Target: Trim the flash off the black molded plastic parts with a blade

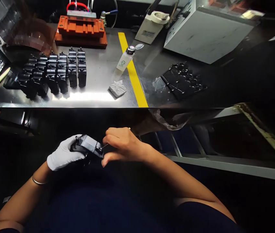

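My left hand (66, 152), in a white glove, is closed around a glossy black plastic part (89, 144), held in front of my body below the bench edge. My bare right hand (121, 142) pinches a thin stick (105, 145), whose tip meets the right end of the part. A small pale end of that stick shows above the knuckles; its kind cannot be made out. The right thumb lies close to the part's lower right corner. Gloved fingers hide the part's left side.
Several rows of similar black parts (51, 72) stand on the metal bench (96, 97). Behind are an orange fixture (80, 29), a white pump bottle (125, 59) and a grey box (200, 32). Folded white wipes (117, 88), yellow tape (136, 81) and black frames (184, 79) lie nearer.
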`<state>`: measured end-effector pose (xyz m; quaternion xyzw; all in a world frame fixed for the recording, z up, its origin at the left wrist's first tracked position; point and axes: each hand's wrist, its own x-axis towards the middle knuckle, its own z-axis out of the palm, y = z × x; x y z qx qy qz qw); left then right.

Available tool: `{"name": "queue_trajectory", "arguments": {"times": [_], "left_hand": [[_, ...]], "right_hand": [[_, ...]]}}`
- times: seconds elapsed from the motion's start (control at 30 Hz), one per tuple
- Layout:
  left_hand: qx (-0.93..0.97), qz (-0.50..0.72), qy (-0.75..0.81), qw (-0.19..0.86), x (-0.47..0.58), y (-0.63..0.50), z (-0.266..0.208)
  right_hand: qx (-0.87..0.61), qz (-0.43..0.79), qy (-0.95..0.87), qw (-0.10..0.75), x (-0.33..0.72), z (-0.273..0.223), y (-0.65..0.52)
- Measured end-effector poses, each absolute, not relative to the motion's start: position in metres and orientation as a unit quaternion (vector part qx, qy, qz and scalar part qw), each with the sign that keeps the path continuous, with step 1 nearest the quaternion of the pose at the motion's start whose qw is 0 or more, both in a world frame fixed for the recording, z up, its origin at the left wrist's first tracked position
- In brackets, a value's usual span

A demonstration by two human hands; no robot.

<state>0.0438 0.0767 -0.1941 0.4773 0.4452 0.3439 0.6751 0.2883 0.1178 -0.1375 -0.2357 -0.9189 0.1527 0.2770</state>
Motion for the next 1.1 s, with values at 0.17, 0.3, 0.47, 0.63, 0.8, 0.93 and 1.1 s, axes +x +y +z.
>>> {"name": "queue_trajectory", "arguments": {"times": [0.17,0.3,0.47,0.63,0.8,0.93,1.1], "left_hand": [[0.436,0.269,0.403,0.758,0.045,0.081,-0.202],[0.420,0.282,0.394,0.768,0.048,0.082,-0.206],[0.422,0.293,0.380,0.769,0.052,0.084,-0.205],[0.404,0.327,0.378,0.766,0.059,0.081,-0.204],[0.397,0.328,0.379,0.769,0.065,0.079,-0.203],[0.410,0.314,0.386,0.765,0.061,0.079,-0.203],[0.452,0.297,0.425,0.726,0.045,0.087,-0.193]], "right_hand": [[-0.192,0.122,-0.946,0.231,0.283,-0.138,0.121],[-0.196,0.115,-0.933,0.278,0.281,-0.143,0.121],[-0.209,0.108,-0.919,0.316,0.278,-0.145,0.122],[-0.220,0.088,-0.919,0.316,0.278,-0.146,0.122],[-0.248,0.101,-0.908,0.321,0.278,-0.146,0.119],[-0.267,0.166,-0.904,0.291,0.280,-0.148,0.117],[-0.219,0.348,-0.876,0.251,0.294,-0.157,0.117]]}}
